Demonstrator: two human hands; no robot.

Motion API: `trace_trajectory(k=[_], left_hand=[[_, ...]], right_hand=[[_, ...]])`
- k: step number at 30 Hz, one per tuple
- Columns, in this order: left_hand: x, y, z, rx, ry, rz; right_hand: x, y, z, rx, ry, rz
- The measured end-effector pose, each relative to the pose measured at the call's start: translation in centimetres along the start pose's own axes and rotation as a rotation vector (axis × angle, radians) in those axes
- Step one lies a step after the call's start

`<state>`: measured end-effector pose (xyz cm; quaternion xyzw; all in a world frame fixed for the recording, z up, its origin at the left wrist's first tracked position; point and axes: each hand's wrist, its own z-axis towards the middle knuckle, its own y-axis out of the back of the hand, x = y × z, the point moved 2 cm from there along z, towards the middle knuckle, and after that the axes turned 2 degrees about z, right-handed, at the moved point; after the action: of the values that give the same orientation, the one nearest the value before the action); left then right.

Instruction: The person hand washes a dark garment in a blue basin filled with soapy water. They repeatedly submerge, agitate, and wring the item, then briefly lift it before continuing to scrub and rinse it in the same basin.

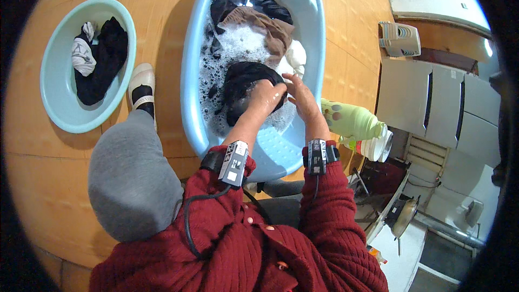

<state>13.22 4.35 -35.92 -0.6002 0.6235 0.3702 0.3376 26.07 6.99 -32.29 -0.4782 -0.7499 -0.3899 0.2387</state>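
Note:
A light-blue plastic tub with sudsy water stands in front of me. My left hand grips a bunched black garment that rests in the foam. Close beside it, at the garment's right edge, is my right hand, thumb and fingers spread; whether its fingertips pinch the cloth cannot be made out. Further up the tub lie a brown garment, a white cloth and a wet, dark shiny garment. Both wrists carry strapped-on devices with cables.
On the tiled floor at left sits a pale-green basin holding a black garment and a white-grey cloth. A green container and white bucket stand right of the tub. Stacked stools and cabinets are further right.

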Motion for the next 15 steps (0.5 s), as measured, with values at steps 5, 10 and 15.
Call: trace_trajectory(k=[5,10,15], left_hand=[[6.1,-2.0,-0.8,0.162,0.276,-0.045],[14.2,-2.1,0.7,-0.231,0.712,-0.931],[14.0,-1.8,1.5,-0.321,0.641,-1.348]], right_hand=[[-3.3,-3.8,3.8,0.194,-0.049,-0.372],[-9.1,-9.3,3.5,-0.017,0.111,-0.909],[-6.6,-9.5,2.6,-0.011,0.014,-0.755]])
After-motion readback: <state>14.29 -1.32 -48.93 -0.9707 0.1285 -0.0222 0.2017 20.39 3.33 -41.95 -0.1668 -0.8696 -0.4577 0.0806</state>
